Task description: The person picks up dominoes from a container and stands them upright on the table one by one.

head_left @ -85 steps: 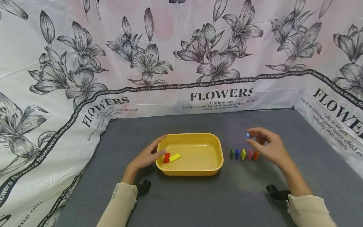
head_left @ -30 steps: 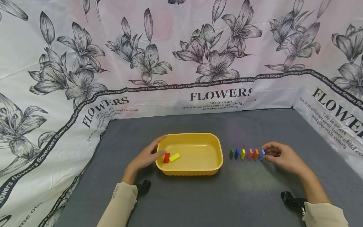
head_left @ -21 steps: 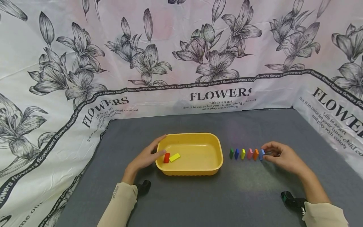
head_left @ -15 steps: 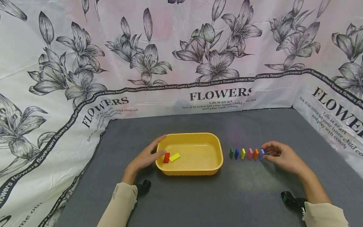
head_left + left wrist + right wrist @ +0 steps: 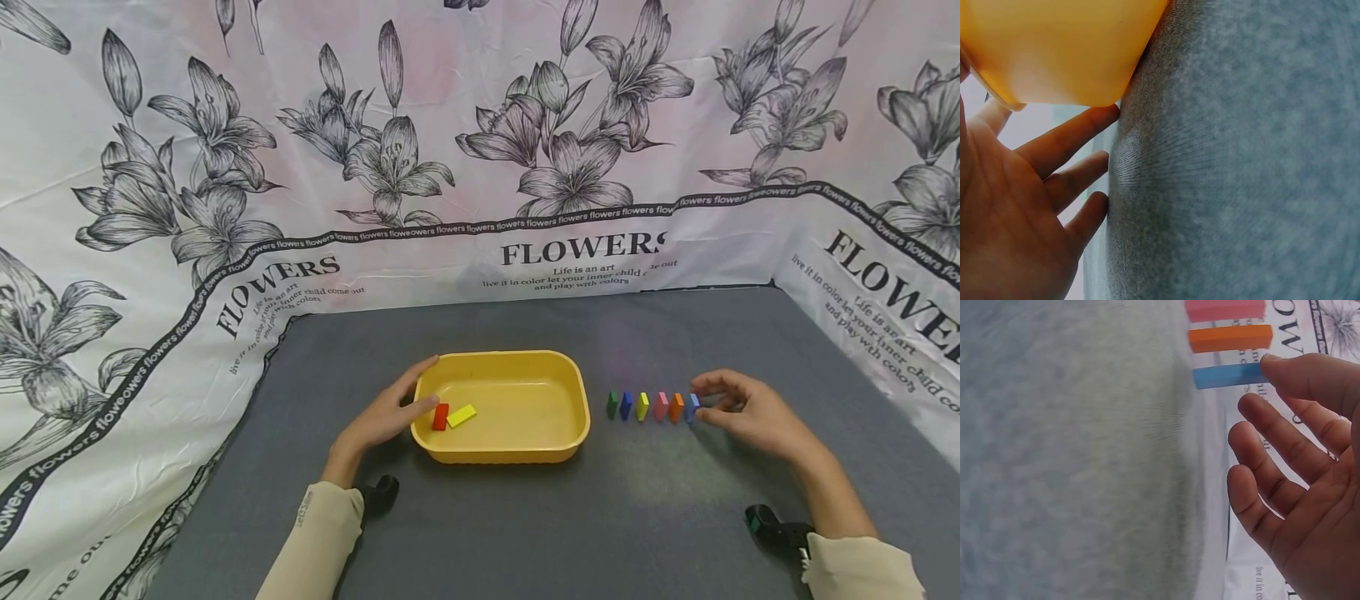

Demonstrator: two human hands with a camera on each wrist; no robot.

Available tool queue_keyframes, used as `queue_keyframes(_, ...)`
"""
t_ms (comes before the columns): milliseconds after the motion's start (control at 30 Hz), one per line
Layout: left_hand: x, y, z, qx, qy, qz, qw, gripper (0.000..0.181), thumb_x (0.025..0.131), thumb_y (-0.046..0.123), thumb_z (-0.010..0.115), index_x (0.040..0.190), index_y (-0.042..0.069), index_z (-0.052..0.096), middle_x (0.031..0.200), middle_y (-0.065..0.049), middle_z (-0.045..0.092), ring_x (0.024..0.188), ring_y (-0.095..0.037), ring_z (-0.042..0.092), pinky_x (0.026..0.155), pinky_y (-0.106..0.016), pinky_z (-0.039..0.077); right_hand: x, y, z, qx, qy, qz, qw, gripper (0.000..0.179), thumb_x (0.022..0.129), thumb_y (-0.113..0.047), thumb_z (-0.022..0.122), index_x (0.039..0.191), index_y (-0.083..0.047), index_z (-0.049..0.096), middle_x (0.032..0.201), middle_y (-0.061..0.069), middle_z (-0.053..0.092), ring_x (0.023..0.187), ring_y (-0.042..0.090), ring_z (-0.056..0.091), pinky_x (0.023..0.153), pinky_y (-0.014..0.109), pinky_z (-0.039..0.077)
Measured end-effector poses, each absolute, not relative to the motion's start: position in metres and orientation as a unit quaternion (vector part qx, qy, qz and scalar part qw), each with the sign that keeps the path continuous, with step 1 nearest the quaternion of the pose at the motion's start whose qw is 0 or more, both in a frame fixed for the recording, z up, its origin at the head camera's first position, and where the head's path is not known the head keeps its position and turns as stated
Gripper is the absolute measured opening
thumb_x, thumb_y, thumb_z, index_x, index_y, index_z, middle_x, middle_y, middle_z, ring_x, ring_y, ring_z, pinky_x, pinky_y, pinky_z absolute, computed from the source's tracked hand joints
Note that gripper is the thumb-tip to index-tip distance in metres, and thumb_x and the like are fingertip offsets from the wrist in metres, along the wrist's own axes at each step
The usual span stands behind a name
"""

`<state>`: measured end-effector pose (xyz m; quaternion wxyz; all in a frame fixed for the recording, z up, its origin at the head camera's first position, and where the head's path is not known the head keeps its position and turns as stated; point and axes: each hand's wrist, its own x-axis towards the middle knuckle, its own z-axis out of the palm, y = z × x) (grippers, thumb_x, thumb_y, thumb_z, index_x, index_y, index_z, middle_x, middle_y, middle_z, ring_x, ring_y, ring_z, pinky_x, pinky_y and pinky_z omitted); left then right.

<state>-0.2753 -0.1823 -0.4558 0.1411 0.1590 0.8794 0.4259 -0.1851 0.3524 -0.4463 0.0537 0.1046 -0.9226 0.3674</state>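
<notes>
While the left hand rests against the yellow tub mid-frame, fingers loosely spread, presumably to steady it, the right hand pinches the light blue block upright, right of centre, perhaps to balance it on end beside the orange block.

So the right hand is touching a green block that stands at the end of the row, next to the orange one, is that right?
Not quite, the colour is wrong: the right hand is touching a light blue block, as the right wrist view shows. It does stand at the end, next to the orange block.
</notes>
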Motion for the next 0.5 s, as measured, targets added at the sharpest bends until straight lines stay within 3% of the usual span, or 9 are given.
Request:
queue_keyframes(333,-0.275,-0.182,-0.456,0.157,0.880,0.425,0.141,0.069,0.099,0.046,0.061,0.157,0.049,0.025,0.170,0.003,0.025,0.154,-0.035,0.031,0.119,-0.071,0.025,-0.187,0.343,-0.426,0.104,-0.925,0.360,0.066,0.035,0.094,-0.016,0.074,0.126,-0.008,0.065,0.118,0.010,0.069,0.085,-0.004,0.059,0.064,0.026,0.052)
queue_keyframes(500,-0.275,-0.182,-0.455,0.157,0.880,0.426,0.140,0.069,0.099,0.045,0.062,0.158,0.048,0.025,0.169,0.003,0.026,0.153,-0.035,0.032,0.119,-0.070,0.027,-0.192,0.330,-0.413,0.105,-0.924,0.360,0.069,0.033,0.095,-0.020,0.073,0.126,-0.012,0.065,0.122,0.015,0.068,0.087,-0.004,0.060,0.066,0.026,0.053)
